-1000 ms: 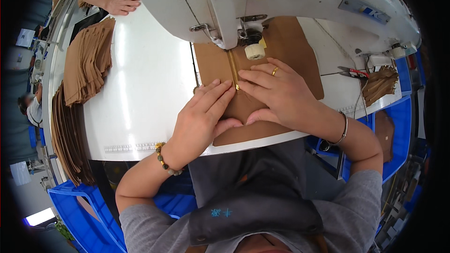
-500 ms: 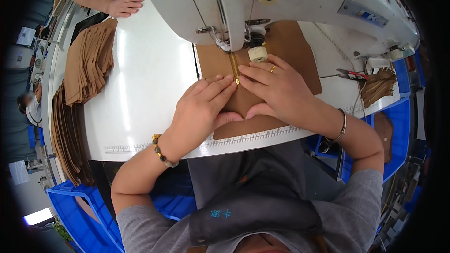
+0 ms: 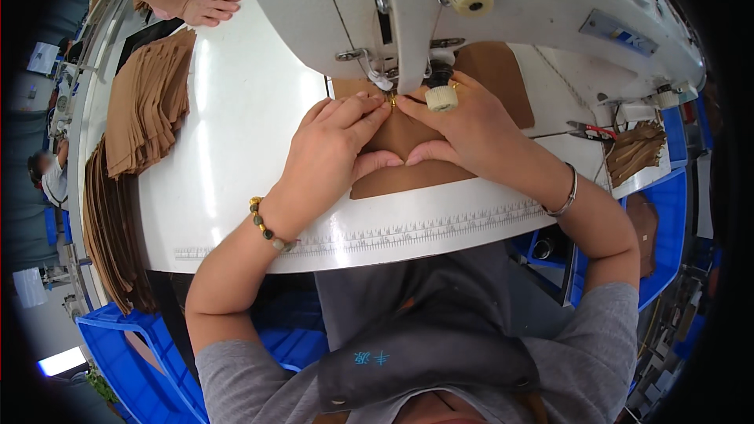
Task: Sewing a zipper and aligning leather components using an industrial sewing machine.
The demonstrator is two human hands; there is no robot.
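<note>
A brown flat piece (image 3: 416, 182), leather or fabric, lies under the head of a white sewing machine (image 3: 314, 8). A gold zipper end (image 3: 393, 100) shows on it, just in front of the presser foot (image 3: 382, 78). My left hand (image 3: 330, 141) rests flat on the piece left of the zipper, fingers stretched toward the foot. My right hand (image 3: 479, 129) lies flat on the right side, some of its fingers hidden behind the machine's pale knob (image 3: 441, 98). Both thumbs point inward and nearly meet on the piece.
Stacked brown pieces (image 3: 149, 102) hang at the table's left, beside another person's hand (image 3: 210, 9). Red-handled snips (image 3: 593, 130) and a small brown pile (image 3: 638, 148) lie right. A ruler strip (image 3: 377, 244) follows the front edge. Blue bins (image 3: 667, 247) stand below.
Both hands and the brown piece have moved away from me, toward the presser foot. The zipper end now sits close to the foot, and more of the ruler shows.
</note>
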